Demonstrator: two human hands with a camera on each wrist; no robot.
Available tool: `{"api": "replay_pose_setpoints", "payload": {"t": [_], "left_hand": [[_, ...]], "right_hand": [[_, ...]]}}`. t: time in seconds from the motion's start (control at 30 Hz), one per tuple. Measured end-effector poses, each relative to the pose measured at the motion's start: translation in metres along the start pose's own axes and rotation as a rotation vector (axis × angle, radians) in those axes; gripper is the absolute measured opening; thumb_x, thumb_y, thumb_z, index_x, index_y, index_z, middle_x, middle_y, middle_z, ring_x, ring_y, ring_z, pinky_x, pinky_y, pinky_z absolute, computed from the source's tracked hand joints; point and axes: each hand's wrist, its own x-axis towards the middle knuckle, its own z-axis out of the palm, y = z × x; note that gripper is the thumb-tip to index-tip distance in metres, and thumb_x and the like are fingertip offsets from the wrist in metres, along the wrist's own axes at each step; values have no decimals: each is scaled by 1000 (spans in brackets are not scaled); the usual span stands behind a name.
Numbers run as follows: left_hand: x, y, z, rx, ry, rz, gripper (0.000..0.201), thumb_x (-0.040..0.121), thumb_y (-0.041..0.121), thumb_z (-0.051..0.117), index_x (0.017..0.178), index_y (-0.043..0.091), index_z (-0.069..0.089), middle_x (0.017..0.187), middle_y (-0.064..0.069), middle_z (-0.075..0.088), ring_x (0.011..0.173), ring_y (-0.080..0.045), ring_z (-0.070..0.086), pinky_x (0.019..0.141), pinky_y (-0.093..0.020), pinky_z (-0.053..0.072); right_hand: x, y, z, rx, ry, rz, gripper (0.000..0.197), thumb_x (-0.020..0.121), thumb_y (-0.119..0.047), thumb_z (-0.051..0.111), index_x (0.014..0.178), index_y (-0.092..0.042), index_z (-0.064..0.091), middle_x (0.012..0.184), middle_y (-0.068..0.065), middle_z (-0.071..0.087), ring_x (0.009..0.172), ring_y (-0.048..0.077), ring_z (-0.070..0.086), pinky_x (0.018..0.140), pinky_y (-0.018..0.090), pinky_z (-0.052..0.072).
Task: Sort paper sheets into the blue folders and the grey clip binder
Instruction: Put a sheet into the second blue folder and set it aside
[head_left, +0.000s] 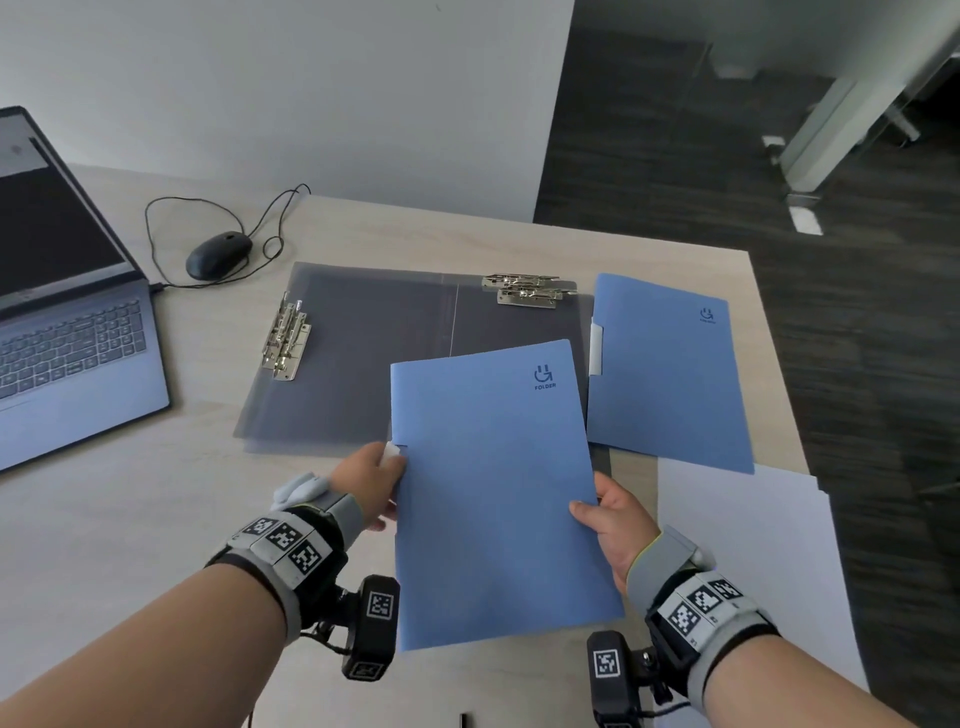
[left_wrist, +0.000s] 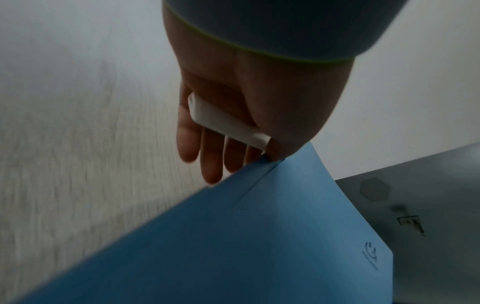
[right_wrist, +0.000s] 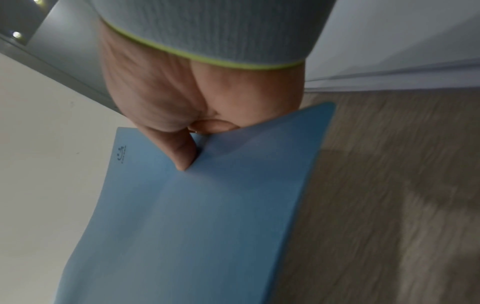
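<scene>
I hold a blue folder (head_left: 493, 493) above the table's near side with both hands. My left hand (head_left: 384, 467) pinches the white slide clip (left_wrist: 226, 121) at the folder's left edge, thumb on top and fingers beneath. My right hand (head_left: 592, 514) pinches the folder's right edge (right_wrist: 207, 205), with the thumb (right_wrist: 182, 156) on the cover. The grey clip binder (head_left: 363, 353) lies open behind it, its metal clips (head_left: 285, 338) showing. A second blue folder (head_left: 665, 374) lies shut at the right. White paper sheets (head_left: 753, 571) lie at the near right.
An open laptop (head_left: 67, 322) stands at the left, with a wired black mouse (head_left: 218, 254) behind the binder. The table's right edge (head_left: 779, 364) drops to a dark floor. A small dark object (head_left: 462, 719) lies at the near edge.
</scene>
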Motion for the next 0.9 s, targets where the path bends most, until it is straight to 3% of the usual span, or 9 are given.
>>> {"api": "replay_pose_setpoints", "payload": {"t": [0.07,0.13,0.23,0.3,0.37,0.43,0.57,0.73,0.9], "left_hand": [[-1,4,9,-223,-25,-53,13,93,24,53,103,18,57,94,-12,68,80,-34,70,72,-47,61],[3,8,18,-339,-57,-79,18,91,13,55,105,23,55,95,-9,66,84,-32,66,76,-48,59],[3,15,28,-425,-92,-97,32,85,-1,52,102,27,55,96,-10,65,83,-31,63,68,-39,54],[2,25,34,-465,-96,-89,39,76,-3,54,106,21,55,99,-17,63,83,-35,62,59,-35,50],[6,34,41,-509,-96,-67,46,59,1,57,101,19,56,101,-21,62,83,-37,61,62,-42,51],[6,41,46,-618,-140,-73,55,52,0,54,103,18,57,102,-20,61,85,-37,61,73,-53,52],[3,49,68,-438,-303,-92,62,64,-4,54,118,24,52,102,-11,65,81,-29,61,70,-40,53],[2,58,104,-173,-420,-71,56,84,-14,50,123,26,46,92,-5,60,66,-23,60,54,-39,56],[13,96,136,-252,-373,-29,51,86,-11,51,114,31,55,118,-5,65,92,-31,68,57,-40,58]], "right_hand": [[1,0,0,10,11,-1,35,92,12,46,109,-12,66,104,12,75,92,29,71,81,43,55],[4,-1,-4,25,28,-5,35,92,13,46,109,-10,65,106,14,74,93,31,70,84,45,55],[5,-6,-7,37,53,-10,36,91,14,45,109,-10,65,103,12,74,91,29,70,79,41,56],[6,-10,-11,45,70,-15,36,91,14,44,109,-10,65,101,11,74,89,27,70,76,37,57],[6,-12,-20,58,88,-12,36,91,14,44,111,-8,65,103,12,74,89,26,71,75,36,57],[5,-12,-30,62,99,-7,36,92,12,44,114,-7,64,105,13,74,91,28,71,77,39,57],[6,-14,-59,109,191,-22,37,92,11,45,114,-9,65,106,12,74,95,31,70,84,44,55],[9,-26,-98,161,312,-34,32,94,7,46,110,-15,64,93,4,75,78,21,72,69,37,59],[13,-43,-137,222,430,-70,22,96,-9,54,101,-23,70,93,-2,76,83,21,72,80,42,56]]}}
